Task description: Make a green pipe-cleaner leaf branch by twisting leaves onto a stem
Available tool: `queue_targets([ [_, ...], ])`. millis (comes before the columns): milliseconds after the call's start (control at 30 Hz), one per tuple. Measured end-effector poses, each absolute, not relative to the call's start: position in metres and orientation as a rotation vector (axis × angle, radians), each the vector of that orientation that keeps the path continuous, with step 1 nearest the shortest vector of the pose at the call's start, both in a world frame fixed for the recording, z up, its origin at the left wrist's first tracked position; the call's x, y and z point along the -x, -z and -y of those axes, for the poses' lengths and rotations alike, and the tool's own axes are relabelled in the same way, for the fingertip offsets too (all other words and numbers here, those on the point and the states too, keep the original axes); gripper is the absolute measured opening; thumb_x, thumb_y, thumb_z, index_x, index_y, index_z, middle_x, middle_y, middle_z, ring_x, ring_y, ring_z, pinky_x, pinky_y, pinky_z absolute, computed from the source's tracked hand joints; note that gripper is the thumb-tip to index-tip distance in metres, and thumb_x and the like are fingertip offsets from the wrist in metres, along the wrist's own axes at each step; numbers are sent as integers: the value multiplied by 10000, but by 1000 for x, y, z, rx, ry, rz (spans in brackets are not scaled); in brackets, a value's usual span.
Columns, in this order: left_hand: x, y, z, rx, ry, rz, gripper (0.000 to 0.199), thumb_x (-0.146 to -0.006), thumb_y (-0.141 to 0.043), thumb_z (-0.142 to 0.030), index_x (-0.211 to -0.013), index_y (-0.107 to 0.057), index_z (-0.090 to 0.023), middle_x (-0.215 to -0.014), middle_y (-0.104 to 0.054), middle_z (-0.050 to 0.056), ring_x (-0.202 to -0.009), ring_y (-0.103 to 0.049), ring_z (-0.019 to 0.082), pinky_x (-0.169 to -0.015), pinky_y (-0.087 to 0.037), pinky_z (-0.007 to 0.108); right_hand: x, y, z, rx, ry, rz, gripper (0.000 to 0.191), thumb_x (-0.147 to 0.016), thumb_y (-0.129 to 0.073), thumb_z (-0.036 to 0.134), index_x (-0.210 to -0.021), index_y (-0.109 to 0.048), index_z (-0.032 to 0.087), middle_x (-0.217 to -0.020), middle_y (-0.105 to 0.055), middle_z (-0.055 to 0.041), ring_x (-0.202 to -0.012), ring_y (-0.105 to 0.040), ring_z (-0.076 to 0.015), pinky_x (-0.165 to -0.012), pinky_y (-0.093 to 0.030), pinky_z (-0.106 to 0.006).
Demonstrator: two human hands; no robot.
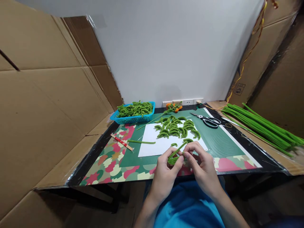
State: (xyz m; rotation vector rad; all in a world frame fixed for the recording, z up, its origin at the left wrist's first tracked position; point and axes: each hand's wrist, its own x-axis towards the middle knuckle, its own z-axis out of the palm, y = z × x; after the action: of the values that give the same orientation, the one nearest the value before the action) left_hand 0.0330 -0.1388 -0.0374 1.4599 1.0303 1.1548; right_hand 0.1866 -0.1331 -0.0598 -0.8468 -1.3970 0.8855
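Note:
Close to the table's front edge, my left hand [165, 169] is closed on a green pipe cleaner [177, 152], which is bent into loops and has one length sticking up to the right. My right hand [200, 166] meets it with thumb and forefinger pinched at the same pipe cleaner's end. The exact spot between the fingertips is partly hidden. Just beyond the hands, several curled green pipe cleaner pieces [174, 131] lie on a white sheet of paper [148, 150]. A straight green pipe cleaner [142, 142] crosses the sheet's left edge.
A blue basket [133, 119] of curled green pieces stands back left. Orange flowers [177, 109] on green stems lie at the back. Black-handled scissors [210, 121] rest right of the paper, a red-wrapped stick bundle [122, 142] left. Long green pipe cleaners [261, 128] are piled far right.

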Motion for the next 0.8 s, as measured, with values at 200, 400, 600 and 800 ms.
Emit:
queue_targets([
  [200, -31, 40, 140, -1463, -1141, -1031, 288, -1007, -738, -433, -919, -637, -178, -829, -583, -21, -738, -529, 124, -663, -440, 206, -185, 65, 135, 832, -911, 1377, 173, -1130, -546, 352, -1006, -619, 256, -977, -569, -12, -892, -584, -178, -750, -493, -274],
  [400, -30, 38, 140, -1530, -1104, -1029, 244, -1021, -712, -414, -961, -672, -181, -824, -593, -21, -746, -513, 131, -687, -432, 218, -185, 65, 137, 808, -916, 1374, 172, -1134, -537, 355, -1012, -602, 253, -965, -553, -7, -842, -576, -168, -742, -500, -274],
  [600, -31, 37, 140, -1536, -1144, -1035, 212, -1011, -703, -373, -963, -657, -171, -868, -617, -4, -792, -548, 148, -730, -446, 237, -190, 59, 136, 789, -1030, 1408, 191, -1099, -619, 380, -971, -665, 247, -1020, -565, -31, -867, -591, -175, -664, -507, -249],
  [800, -32, 38, 140, -1512, -1171, -1054, 243, -993, -723, -390, -916, -652, -170, -782, -548, -27, -699, -470, 125, -638, -376, 233, -193, 57, 136, 764, -1057, 1392, 192, -1086, -648, 384, -957, -697, 250, -1016, -566, -37, -871, -593, -178, -662, -521, -243],
])
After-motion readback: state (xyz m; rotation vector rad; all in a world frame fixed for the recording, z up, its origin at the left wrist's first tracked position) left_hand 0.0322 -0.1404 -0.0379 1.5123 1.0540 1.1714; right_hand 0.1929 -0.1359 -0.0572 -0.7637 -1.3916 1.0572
